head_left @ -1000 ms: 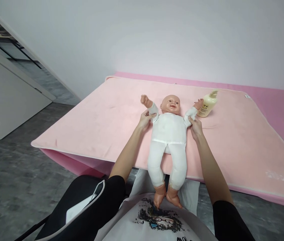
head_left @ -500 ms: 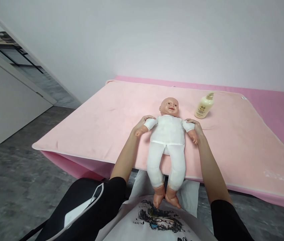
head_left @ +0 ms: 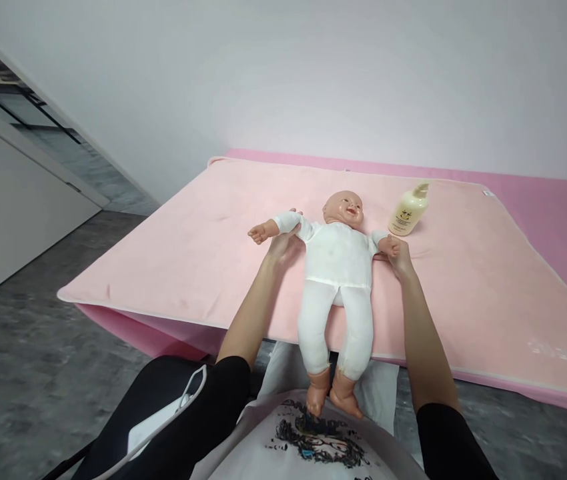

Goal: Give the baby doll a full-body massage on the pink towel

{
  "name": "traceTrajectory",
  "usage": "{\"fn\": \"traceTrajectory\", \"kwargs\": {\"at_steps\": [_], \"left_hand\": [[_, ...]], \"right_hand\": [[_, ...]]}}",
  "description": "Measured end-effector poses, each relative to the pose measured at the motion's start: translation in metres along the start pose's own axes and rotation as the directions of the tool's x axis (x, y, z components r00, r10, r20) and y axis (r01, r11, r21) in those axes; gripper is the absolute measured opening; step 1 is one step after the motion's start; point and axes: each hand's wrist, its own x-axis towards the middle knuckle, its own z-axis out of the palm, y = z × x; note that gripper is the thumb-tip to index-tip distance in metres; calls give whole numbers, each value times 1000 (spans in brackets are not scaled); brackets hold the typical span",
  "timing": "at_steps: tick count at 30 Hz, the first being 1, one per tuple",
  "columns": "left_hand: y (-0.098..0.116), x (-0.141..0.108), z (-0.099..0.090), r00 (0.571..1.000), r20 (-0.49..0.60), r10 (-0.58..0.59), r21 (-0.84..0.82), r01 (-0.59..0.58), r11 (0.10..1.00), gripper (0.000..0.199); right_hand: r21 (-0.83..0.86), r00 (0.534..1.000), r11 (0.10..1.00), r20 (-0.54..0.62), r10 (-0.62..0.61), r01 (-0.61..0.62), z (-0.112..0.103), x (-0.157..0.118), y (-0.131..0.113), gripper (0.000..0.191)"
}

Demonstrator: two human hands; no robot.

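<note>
A baby doll (head_left: 339,260) in a white cloth suit lies on its back, feet towards me and head tilted to the right. My left hand (head_left: 286,241) is under the doll's upper arm on the left, its fingertips showing past the far side of the white sleeve. That arm is stretched out sideways and raised. On the other side, my right hand (head_left: 401,259) holds the doll's other arm near its small hand; most of my fingers are hidden behind it. A cream-coloured pump bottle (head_left: 406,215) stands just beyond my right hand.
A pale pink blanket (head_left: 178,247) covers most of the table, over a darker pink cloth (head_left: 558,220). White wall (head_left: 313,73) rises behind. The doll's feet overhang the near edge above my lap. A black chair-like surface (head_left: 158,393) with a white device and cable is at lower left.
Both doll arms have swung outward and up, carried by my hands. My hands have shifted from on top of the sleeves to beneath or around them. The doll's head has tipped right.
</note>
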Motion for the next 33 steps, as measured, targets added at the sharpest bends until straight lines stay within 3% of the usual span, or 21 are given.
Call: {"fn": "traceTrajectory", "kwargs": {"at_steps": [4, 6, 11, 16, 20, 24, 27, 33], "left_hand": [[0, 4, 5, 996, -45, 75, -102, -80, 992, 33], [-3, 7, 3, 995, -91, 52, -139, -64, 988, 31], [-8, 15, -9, 985, -168, -44, -289, -6, 957, 23], [-2, 16, -19, 973, -230, -34, -440, -73, 895, 15], [4, 17, -24, 937, -341, 71, -397, -212, 893, 10], [9, 18, -31, 892, -451, 42, -332, -211, 920, 14], [11, 16, -37, 862, -500, 77, -333, -273, 902, 20], [9, 12, -44, 873, -488, 28, -416, -260, 871, 15]], "right_hand": [[205, 987, 976, -124, 105, -78, 3, -1, -1, 30], [319, 977, 944, -158, 144, -87, 5, 1, -1, 33], [442, 968, 883, -107, 226, -158, 6, 5, -4, 21], [547, 968, 812, -15, 252, -203, 0, -3, -18, 24], [655, 970, 740, -43, 241, -155, -4, -8, -28, 22], [735, 936, 678, -253, 246, 21, -12, -6, -31, 15], [752, 897, 646, -368, 247, 131, -22, -5, -32, 8], [757, 861, 622, -438, 258, 198, -36, -7, -27, 10]]}}
